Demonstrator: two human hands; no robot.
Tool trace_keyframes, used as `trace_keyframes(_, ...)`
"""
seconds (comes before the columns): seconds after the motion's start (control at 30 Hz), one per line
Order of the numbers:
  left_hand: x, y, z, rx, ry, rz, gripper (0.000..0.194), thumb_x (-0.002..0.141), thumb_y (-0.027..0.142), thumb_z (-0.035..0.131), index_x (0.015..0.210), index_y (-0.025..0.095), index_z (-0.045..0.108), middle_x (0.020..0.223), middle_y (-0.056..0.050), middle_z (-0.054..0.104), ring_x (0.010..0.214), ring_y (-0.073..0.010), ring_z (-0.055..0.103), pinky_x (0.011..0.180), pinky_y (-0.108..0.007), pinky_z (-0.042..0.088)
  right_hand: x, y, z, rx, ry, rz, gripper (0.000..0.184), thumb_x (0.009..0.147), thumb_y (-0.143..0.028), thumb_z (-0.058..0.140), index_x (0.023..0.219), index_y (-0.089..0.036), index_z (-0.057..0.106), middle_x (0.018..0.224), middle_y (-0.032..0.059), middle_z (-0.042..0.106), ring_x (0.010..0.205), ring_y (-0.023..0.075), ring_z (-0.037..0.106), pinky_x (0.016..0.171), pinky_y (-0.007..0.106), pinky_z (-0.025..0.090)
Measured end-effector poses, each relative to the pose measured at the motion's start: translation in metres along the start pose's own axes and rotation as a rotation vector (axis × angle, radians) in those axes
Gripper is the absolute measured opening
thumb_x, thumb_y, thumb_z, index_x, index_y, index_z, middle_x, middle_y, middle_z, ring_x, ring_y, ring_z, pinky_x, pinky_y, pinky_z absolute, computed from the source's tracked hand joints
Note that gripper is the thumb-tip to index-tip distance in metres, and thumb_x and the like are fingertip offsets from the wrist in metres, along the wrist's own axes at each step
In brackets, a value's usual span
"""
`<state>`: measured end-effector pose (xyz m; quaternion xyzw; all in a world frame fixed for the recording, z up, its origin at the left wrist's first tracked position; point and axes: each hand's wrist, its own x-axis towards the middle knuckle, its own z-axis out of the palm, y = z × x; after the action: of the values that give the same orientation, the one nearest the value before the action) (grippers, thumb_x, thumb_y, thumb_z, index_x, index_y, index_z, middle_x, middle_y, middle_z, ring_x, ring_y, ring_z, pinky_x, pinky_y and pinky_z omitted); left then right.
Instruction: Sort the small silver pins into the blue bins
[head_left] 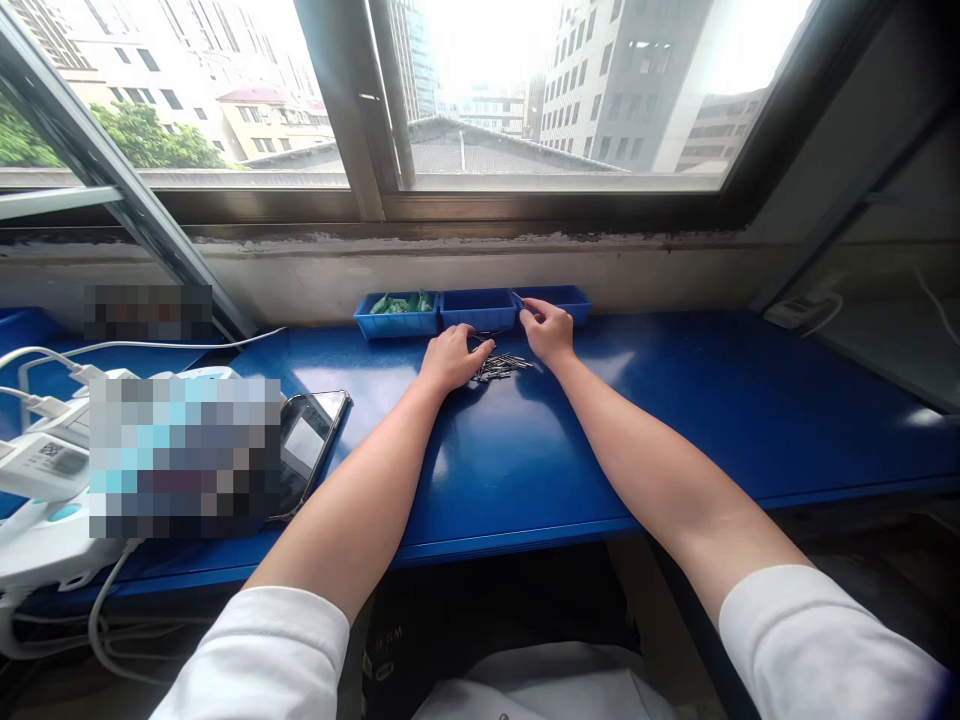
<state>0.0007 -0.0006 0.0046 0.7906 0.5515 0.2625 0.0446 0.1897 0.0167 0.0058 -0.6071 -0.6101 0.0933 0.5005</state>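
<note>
My left hand is resting on the counter with its fingers loosely curved, reaching toward a small heap of thin metal pins. The heap is lying just beside those fingertips, between my two hands and slightly nearer the left. The pins are dark, slender and scattered at crossing angles, too small for me to make out their ends. My right hand is pinching a single thin pin between thumb and forefinger, holding it just over the near rim of the right-hand blue plastic tray. I cannot tell whether my left hand is gripping anything. Beside that tray, a middle blue tray and a left one are sitting against the wall, the left one holding green packets.
</note>
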Motion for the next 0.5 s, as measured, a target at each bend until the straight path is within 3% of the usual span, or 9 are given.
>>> trace_keyframes(0.13,-0.002,-0.001,0.0,-0.001,-0.125,0.025,0.067,0.081,0.069,0.039,0.122,0.019,0.055,0.125,-0.011,0.058,0.114,-0.0292,0.054,0.095,-0.036,0.042,0.001,0.004,-0.002,-0.282,-0.024,-0.038,0.05,0.082,-0.028,0.047,0.13,-0.017,0.054,0.119,0.0104,0.063,0.116,0.0271,0.049,0.1,0.042,0.037)
trace_keyframes(0.33,-0.003,-0.001,-0.001,-0.008,-0.243,0.084,0.077,0.075,0.074,0.043,0.131,0.022,0.051,0.137,-0.01,0.05,0.123,-0.0313,0.048,0.099,-0.037,0.038,0.003,0.009,0.001,-0.461,-0.107,-0.02,0.066,0.077,-0.03,0.051,0.141,-0.019,0.036,0.149,0.0085,0.035,0.116,0.0344,0.037,0.094,0.054,0.035)
trace_keyframes(0.5,-0.004,0.0,-0.002,0.024,-0.284,0.175,0.087,0.07,0.076,0.048,0.135,0.019,0.047,0.141,-0.011,0.045,0.129,-0.0326,0.041,0.106,-0.04,0.032,0.006,0.014,0.004,-0.525,-0.226,0.053,0.077,0.071,-0.032,0.056,0.143,-0.02,0.029,0.156,0.0076,0.016,0.121,0.0378,0.032,0.095,0.056,0.034)
